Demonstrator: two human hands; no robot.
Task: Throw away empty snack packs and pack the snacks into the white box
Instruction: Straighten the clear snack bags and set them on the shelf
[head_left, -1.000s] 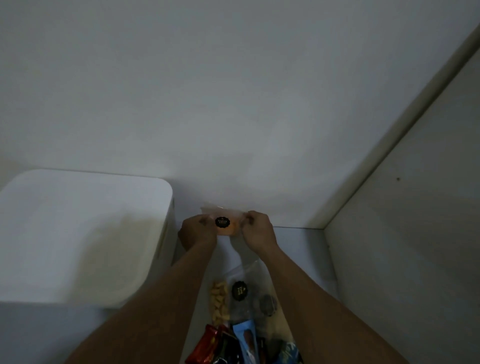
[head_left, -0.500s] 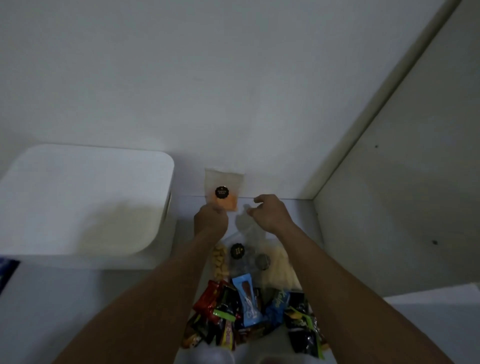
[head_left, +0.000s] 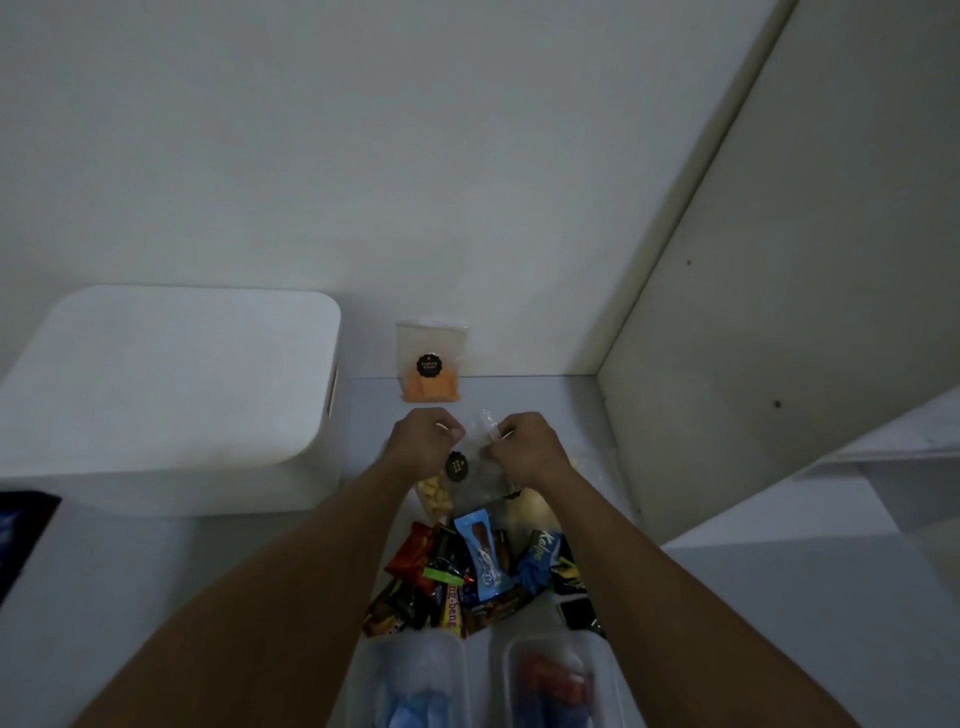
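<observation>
Bare shelf (head_left: 545, 400) open far right between the upright orange snack bag (head_left: 430, 364) at the back wall and the side panel (head_left: 779, 312), white box (head_left: 171, 395) blocks the left, wrapper pile (head_left: 467, 577) and two clear tubs (head_left: 483, 675) crowd the near middle.

The box (head_left: 171, 384) is plain white. The clear pouch (head_left: 430, 364) holds orange snacks behind a black round sticker. The wrappers (head_left: 467, 577) are red, blue and green.

a clear, glossy plastic pouch (head_left: 475, 467) is seen, crinkled. the white box (head_left: 171, 395) is finished smooth and matt. shiny foil-like wrappers (head_left: 467, 577) are heaped on a smooth, matt worktop (head_left: 540, 400).
</observation>
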